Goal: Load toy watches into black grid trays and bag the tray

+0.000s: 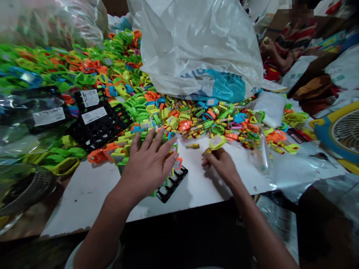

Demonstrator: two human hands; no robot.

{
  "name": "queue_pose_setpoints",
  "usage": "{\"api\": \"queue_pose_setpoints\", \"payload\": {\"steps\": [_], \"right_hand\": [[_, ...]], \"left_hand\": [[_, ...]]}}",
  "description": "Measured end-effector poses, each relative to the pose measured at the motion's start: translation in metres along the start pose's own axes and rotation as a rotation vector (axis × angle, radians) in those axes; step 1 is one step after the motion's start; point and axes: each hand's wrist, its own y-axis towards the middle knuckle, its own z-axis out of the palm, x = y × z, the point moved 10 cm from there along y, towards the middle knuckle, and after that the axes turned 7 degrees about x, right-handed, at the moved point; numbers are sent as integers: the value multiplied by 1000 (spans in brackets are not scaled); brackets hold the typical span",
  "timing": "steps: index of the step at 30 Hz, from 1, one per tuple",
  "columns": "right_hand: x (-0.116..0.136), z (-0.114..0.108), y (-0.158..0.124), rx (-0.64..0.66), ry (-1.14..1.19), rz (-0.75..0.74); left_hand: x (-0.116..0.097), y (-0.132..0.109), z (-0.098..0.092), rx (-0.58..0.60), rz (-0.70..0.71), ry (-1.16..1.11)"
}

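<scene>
My left hand (148, 162) lies flat with fingers spread on a black plastic tray (171, 185) filled with small coloured toy pieces, on a white table (89, 194). My right hand (220, 162) is closed in a pinch on a yellow toy piece (217, 142), held just above the table to the right of the tray. A small loose yellow-and-red piece (192, 146) lies between the two hands. Beyond both hands spreads a heap of coloured plastic toy pieces (196, 119) in green, orange, yellow and blue.
Empty black trays with white labels (97, 119) lie at the left. A big white plastic bag (202, 48) stands behind the heap. Another person (283, 45) sits at the far right. A blue-and-yellow fan (343, 130) is at the right edge, clear plastic bags (297, 164) beside it.
</scene>
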Motion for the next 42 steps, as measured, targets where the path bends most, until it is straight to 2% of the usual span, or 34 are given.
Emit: {"api": "queue_pose_setpoints", "payload": {"steps": [2, 4, 6, 8, 14, 20, 22, 25, 27, 28, 31, 33, 35, 37, 40, 42], "right_hand": [[5, 46, -1, 148, 191, -42], [9, 77, 2, 237, 285, -94], [10, 97, 7, 313, 327, -139], [8, 105, 13, 338, 296, -170], [7, 95, 19, 200, 71, -269], [26, 101, 4, 191, -67, -389], [29, 101, 1, 189, -108, -397], [29, 96, 4, 252, -66, -374], [29, 74, 14, 185, -62, -316], [28, 56, 22, 89, -110, -270], [28, -1, 48, -248, -433, -80], [29, -20, 66, -307, -612, 26], [28, -25, 80, -272, -651, 58], [29, -24, 80, -235, -619, 33], [31, -7, 53, -120, -355, -62], [31, 24, 22, 66, -63, -121]], "left_hand": [[0, 0, 1, 3, 4, 9], [-1, 0, 1, 2, 7, 15], [-1, 0, 0, 0, 10, 16], [-3, -1, -1, -5, 15, 17], [-5, -1, 0, -17, 21, 18], [-5, 1, -1, -18, 26, 0], [-4, 2, -2, -14, 24, -6], [-1, 2, -2, -11, 6, -20], [0, 0, -3, -20, -1, -28], [0, -1, -4, -26, -1, -31], [0, -2, -5, -41, -16, -38], [1, 0, -4, -38, -38, -46], [2, 3, -3, -31, -47, -56], [1, 5, -3, -27, -48, -64], [2, 8, -3, -25, -65, -69], [3, 9, -2, -25, -78, -66]]}}
